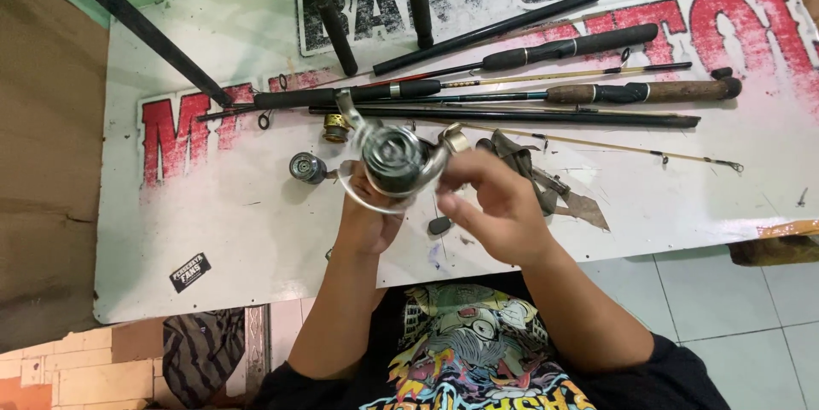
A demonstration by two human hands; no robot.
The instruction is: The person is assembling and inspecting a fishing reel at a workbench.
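Reel (394, 158) held above table (213, 231) | our left hand (368, 220) grips it from below; right hand (490, 209) pinches its side | step: servicing, we judge | next: steady grip, fine fingerwork; spool (307, 168) lies nearby

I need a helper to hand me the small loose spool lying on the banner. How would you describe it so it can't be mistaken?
On the white printed banner, look just left of the person's left hand, which holds the silver spinning reel. The small dark grey round spool lies there alone, darker than the brass-coloured round part nearer the rods.
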